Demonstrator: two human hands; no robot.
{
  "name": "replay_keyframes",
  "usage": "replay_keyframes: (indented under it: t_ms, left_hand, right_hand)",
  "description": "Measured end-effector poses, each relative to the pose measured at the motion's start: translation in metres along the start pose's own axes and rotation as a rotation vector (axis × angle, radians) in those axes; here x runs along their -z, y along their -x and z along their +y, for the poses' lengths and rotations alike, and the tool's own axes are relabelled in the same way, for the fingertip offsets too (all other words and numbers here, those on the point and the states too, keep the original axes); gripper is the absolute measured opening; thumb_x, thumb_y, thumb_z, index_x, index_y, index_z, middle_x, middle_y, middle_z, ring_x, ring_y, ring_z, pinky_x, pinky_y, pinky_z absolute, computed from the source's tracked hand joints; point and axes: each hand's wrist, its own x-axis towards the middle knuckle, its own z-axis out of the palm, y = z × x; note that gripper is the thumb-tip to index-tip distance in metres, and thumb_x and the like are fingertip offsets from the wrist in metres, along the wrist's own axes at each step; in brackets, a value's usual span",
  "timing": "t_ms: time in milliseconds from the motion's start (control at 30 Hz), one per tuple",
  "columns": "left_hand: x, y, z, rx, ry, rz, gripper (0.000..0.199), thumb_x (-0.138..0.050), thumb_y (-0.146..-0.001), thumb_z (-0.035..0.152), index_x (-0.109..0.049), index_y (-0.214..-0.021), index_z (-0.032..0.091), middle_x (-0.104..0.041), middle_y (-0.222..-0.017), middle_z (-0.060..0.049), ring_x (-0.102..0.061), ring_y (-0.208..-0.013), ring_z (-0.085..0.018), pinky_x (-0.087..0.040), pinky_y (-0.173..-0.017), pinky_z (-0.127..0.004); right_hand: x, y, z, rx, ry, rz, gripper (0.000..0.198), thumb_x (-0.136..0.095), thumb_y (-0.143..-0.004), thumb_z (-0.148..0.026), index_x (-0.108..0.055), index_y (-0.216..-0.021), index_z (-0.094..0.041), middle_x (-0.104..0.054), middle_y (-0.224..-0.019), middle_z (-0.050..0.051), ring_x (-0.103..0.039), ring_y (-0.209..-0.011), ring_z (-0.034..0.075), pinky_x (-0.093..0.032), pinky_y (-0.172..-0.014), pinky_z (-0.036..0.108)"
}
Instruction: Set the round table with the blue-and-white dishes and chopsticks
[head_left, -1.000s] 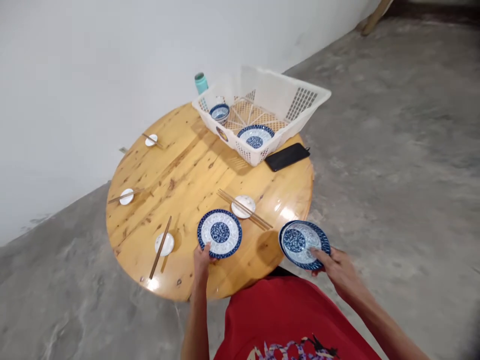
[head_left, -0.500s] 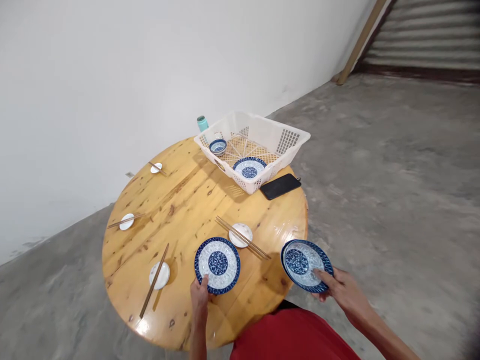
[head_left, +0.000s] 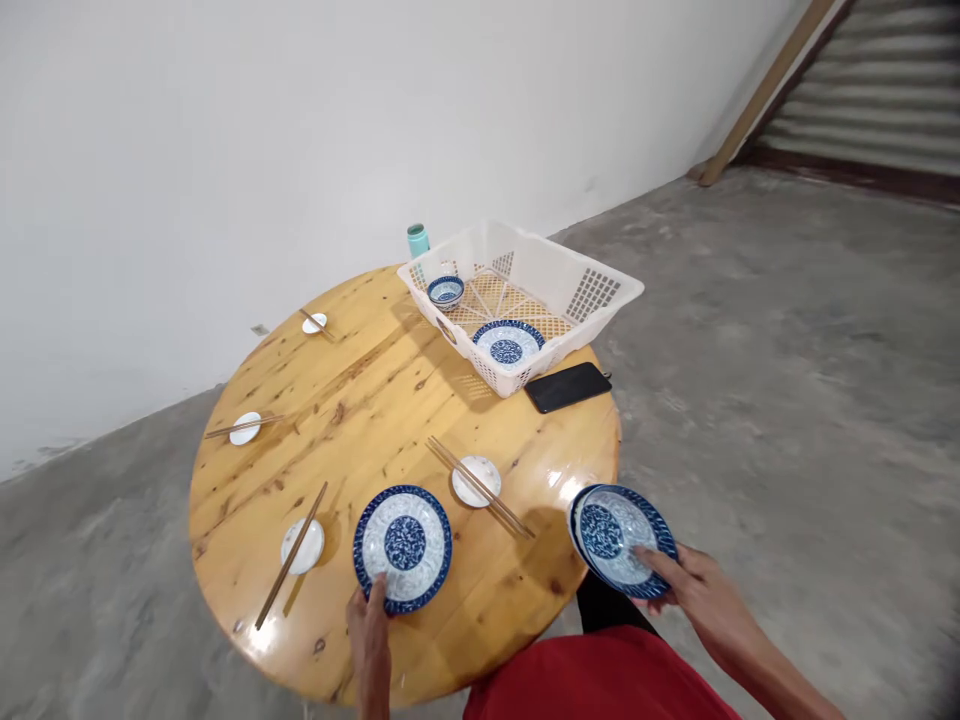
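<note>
My left hand (head_left: 370, 630) grips the near rim of a blue-and-white plate (head_left: 403, 548), thumb on top and fingers hidden beneath. Whether that plate touches the table I cannot tell. Off the table's right edge, my right hand (head_left: 686, 580) is closed on a small stack of similar plates (head_left: 619, 535), tilted, thumb pressed on the upper one. Between the two hands lies a small white dish (head_left: 477, 481) with a pair of chopsticks (head_left: 480, 487) across it. Left of the left-hand plate is another white dish (head_left: 311, 548) with chopsticks (head_left: 292, 555) over it.
A white plastic basket (head_left: 600, 320) at the back holds patterned plates (head_left: 508, 345) and bowls (head_left: 446, 292). Beside it are a black phone (head_left: 568, 387) and a turquoise can (head_left: 418, 240). More dishes with chopsticks (head_left: 245, 428) line the left of the round wooden table (head_left: 375, 400).
The plate in my left hand has shifted left, nearer the left dish and chopsticks. My right hand still holds its stack, slightly lower. The whole view has turned a little.
</note>
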Motion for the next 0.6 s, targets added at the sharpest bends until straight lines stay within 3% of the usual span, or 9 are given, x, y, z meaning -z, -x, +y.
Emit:
replay_keyframes:
  t_ms: [133,267,367,467,600]
  left_hand:
    - [0.009,0.018,0.021,0.012,0.068,0.126,0.042,-0.076,-0.058,0.055,-0.073,-0.077,0.018,-0.071,-0.065,-0.004,-0.07,-0.064,-0.029,-0.056,-0.051,-0.036]
    - [-0.011,0.057,0.076,0.01,0.153,0.311,0.036,-0.078,-0.059,0.045,-0.074,-0.084,0.019,-0.077,-0.078,-0.003,-0.073,-0.079,-0.028,-0.061,-0.07,-0.036]
    - [-0.05,0.089,0.14,-0.09,0.274,0.36,0.037,-0.08,-0.06,0.038,-0.074,-0.091,0.019,-0.078,-0.088,-0.001,-0.072,-0.085,-0.023,-0.06,-0.082,-0.035]
    - [-0.098,0.106,0.207,-0.209,0.354,0.296,0.037,-0.081,-0.057,0.035,-0.072,-0.087,0.016,-0.076,-0.084,-0.002,-0.07,-0.083,-0.02,-0.059,-0.084,-0.033]
    - [-0.157,0.095,0.281,-0.283,0.393,0.13,0.027,-0.079,-0.057,0.032,-0.067,-0.071,0.013,-0.067,-0.067,0.0,-0.058,-0.061,-0.012,-0.051,-0.062,-0.023]
  right_hand:
    - [0.03,-0.038,-0.019,0.011,0.082,-0.142,0.042,-0.071,-0.058,-0.063,-0.057,-0.056,-0.023,-0.063,-0.049,0.007,-0.059,-0.044,0.023,-0.05,-0.047,0.034]
    - [0.077,-0.082,-0.042,0.012,0.139,-0.31,0.044,-0.07,-0.059,-0.065,-0.055,-0.056,-0.024,-0.061,-0.049,0.004,-0.058,-0.043,0.022,-0.049,-0.047,0.033]
    - [0.118,-0.109,-0.063,0.02,0.195,-0.382,0.045,-0.07,-0.06,-0.066,-0.054,-0.055,-0.024,-0.06,-0.05,0.003,-0.057,-0.043,0.022,-0.05,-0.048,0.034]
    - [0.158,-0.13,-0.082,0.035,0.272,-0.378,0.046,-0.068,-0.059,-0.067,-0.053,-0.052,-0.025,-0.059,-0.048,0.004,-0.056,-0.042,0.022,-0.05,-0.048,0.034]
    - [0.198,-0.152,-0.095,0.096,0.352,-0.308,0.044,-0.067,-0.062,-0.065,-0.055,-0.05,-0.025,-0.06,-0.048,0.005,-0.058,-0.045,0.024,-0.053,-0.052,0.036]
